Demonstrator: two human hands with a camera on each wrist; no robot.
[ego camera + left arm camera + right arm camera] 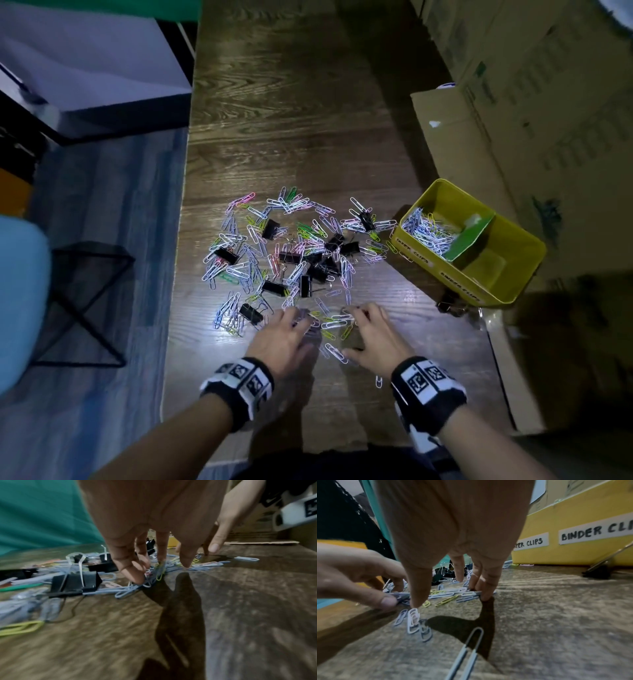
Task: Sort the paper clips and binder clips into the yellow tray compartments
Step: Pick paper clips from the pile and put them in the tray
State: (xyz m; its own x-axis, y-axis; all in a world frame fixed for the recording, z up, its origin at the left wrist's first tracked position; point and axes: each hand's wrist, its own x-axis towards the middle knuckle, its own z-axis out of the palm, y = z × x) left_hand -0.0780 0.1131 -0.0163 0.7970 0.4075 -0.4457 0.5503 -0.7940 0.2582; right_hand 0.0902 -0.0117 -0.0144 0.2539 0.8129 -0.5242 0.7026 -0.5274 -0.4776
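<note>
A mesh basket (85, 274) is standing on the floor left of the wooden table (291, 120) (the pile is nearing that edge). The left hand (284, 337) is pinching paper clips (236, 240) near the binder clips (274, 287). The right hand (373, 337) is pressing straight fingers on others. The yellow tray (517, 253) is sitting rightward, beside cardboard boxes (548, 120).

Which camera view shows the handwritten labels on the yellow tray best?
The right wrist view: the labels on the yellow tray are close and readable, though partly cut off. The head view shows them small and upside down. The left wrist view shows only a yellow sliver of tray, no labels.
</note>
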